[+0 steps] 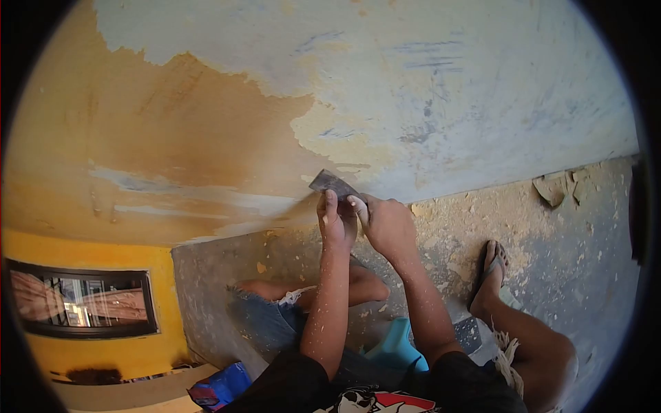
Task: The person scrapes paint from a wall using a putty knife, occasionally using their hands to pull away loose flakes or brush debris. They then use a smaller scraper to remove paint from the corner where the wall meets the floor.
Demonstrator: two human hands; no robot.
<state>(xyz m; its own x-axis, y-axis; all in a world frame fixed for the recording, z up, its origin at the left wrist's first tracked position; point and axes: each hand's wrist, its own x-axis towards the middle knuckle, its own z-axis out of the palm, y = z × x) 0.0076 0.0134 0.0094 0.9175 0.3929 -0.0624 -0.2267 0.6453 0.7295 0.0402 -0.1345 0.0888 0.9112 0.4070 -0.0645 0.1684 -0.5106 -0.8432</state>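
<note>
Stretched both arms forward. Clenched the left hand (335, 221) around the scraper (332, 183), with the right hand (387, 226) gripping it just beside. Pressed the dark, flat blade against the wall (206, 124). Showed yellow paint on the left, bare grey on the right. Had paint chips (551, 187) lying over the dusty floor (571, 275).

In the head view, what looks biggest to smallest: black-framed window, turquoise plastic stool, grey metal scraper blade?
1. black-framed window
2. turquoise plastic stool, partly hidden
3. grey metal scraper blade, partly hidden too
</note>
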